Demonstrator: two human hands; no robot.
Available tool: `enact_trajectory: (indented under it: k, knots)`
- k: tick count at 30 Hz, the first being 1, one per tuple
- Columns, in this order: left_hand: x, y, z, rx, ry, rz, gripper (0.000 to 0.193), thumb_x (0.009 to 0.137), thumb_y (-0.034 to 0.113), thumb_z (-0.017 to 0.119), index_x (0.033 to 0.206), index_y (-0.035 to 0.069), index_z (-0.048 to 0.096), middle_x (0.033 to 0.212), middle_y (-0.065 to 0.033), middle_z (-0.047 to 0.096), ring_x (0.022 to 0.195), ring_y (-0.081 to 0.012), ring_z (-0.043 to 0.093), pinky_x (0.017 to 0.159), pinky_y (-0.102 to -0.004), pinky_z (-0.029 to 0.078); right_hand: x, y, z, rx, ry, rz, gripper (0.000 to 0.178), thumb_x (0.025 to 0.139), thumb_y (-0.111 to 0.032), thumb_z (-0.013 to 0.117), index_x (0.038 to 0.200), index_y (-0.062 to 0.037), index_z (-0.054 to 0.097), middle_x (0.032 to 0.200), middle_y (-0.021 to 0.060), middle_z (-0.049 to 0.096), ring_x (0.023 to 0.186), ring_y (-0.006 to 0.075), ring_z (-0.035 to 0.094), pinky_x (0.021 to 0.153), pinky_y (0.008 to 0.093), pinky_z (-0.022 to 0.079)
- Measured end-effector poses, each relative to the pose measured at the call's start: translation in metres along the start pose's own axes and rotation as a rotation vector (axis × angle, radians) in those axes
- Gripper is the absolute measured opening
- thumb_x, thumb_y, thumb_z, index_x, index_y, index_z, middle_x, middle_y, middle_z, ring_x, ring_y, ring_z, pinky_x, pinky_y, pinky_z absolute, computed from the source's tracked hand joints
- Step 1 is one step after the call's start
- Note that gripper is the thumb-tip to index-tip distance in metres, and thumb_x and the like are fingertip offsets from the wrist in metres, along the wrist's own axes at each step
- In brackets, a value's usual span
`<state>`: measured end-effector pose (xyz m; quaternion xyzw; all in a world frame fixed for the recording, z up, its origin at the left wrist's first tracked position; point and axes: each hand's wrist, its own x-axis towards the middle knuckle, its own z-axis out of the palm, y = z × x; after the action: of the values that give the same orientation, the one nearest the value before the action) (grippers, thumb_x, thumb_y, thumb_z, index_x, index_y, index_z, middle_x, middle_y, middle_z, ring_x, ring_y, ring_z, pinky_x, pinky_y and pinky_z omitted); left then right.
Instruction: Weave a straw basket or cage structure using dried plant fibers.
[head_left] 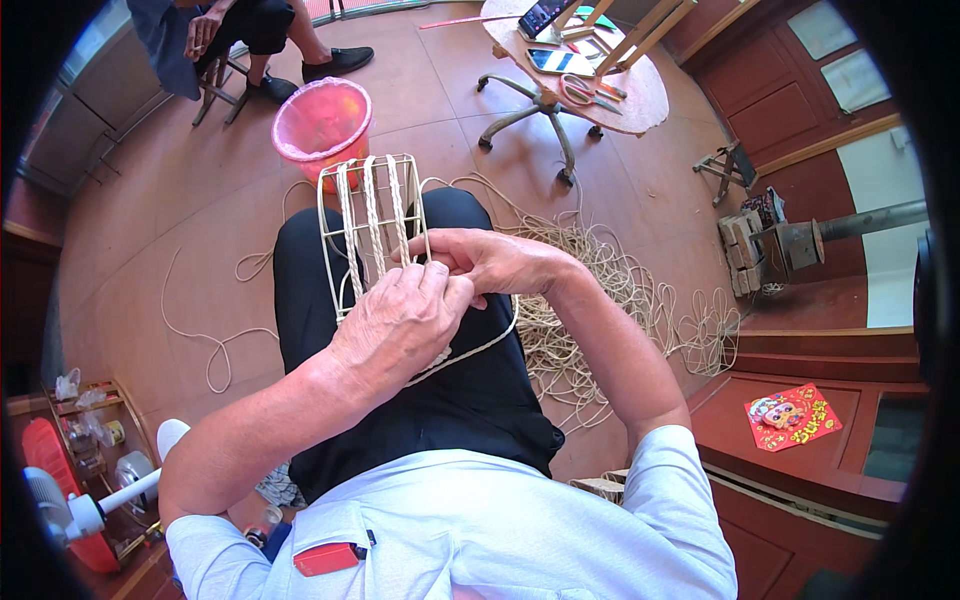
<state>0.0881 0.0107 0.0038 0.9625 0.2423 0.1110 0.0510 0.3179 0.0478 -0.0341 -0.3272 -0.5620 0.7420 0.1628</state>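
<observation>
A pale wire-like frame rests across my thighs, with several lengths of twisted beige cord wound lengthwise over it. My left hand covers the frame's near end, fingers curled in and closed on the cord there. My right hand reaches in from the right, its thumb and fingers bent together against the left fingertips, pinching the cord at the frame's near right side. The fingertips overlap, so the exact grip is partly hidden. From between the hands a loop of cord bows out to the right and back under the left wrist.
Loose cord lies tangled on the floor at my right. Beyond the frame stands a pink bucket. A wheeled round table holds scissors and a phone. Another person sits at the far left. A fan stands at the near left.
</observation>
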Motion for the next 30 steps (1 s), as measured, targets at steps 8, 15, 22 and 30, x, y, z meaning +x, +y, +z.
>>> enact_trajectory:
  k: [8,15,22,30]
  knots:
    - [-0.009,0.011,0.003,-0.542,0.074,-0.401,0.027,0.101,-0.001,0.065,0.126,0.004,0.059,0.102,-0.0164,0.062,0.087,-0.0316,0.071,0.079,-0.0439,0.06,-0.008,0.002,0.017,-0.088,0.114,-0.051,0.076,0.095,-0.01,0.078,0.164,-0.0027,0.048,0.106,-0.0017,0.063,0.087,0.0068,0.058,0.074,0.0262,0.05]
    - [-0.025,0.004,0.009,-0.594,0.227,-0.302,0.042,0.098,-0.001,0.073,0.138,0.006,0.061,0.103,-0.0155,0.065,0.09,-0.0333,0.074,0.081,-0.0425,0.062,-0.016,0.009,0.033,-0.088,0.209,-0.09,0.083,0.09,-0.013,0.081,0.164,0.0009,0.045,0.102,0.0008,0.061,0.089,0.0085,0.059,0.08,0.028,0.053]
    - [-0.023,0.008,0.008,-0.592,0.199,-0.287,0.037,0.096,-0.003,0.069,0.13,0.007,0.058,0.11,-0.0161,0.066,0.092,-0.0392,0.075,0.077,-0.0497,0.062,-0.016,0.011,0.061,-0.077,0.42,-0.102,0.089,0.088,-0.004,0.08,0.168,-0.0013,0.04,0.111,0.0064,0.065,0.092,0.0112,0.061,0.083,0.0301,0.056]
    - [-0.053,0.013,-0.018,-0.598,0.14,-0.387,0.038,0.098,0.009,0.078,0.131,0.007,0.06,0.087,-0.0126,0.071,0.077,-0.032,0.076,0.069,-0.0408,0.058,-0.027,0.015,0.101,-0.418,0.874,-0.215,0.083,0.085,-0.006,0.089,0.159,-0.007,0.05,0.128,0.0087,0.06,0.086,0.013,0.059,0.074,0.0285,0.057]
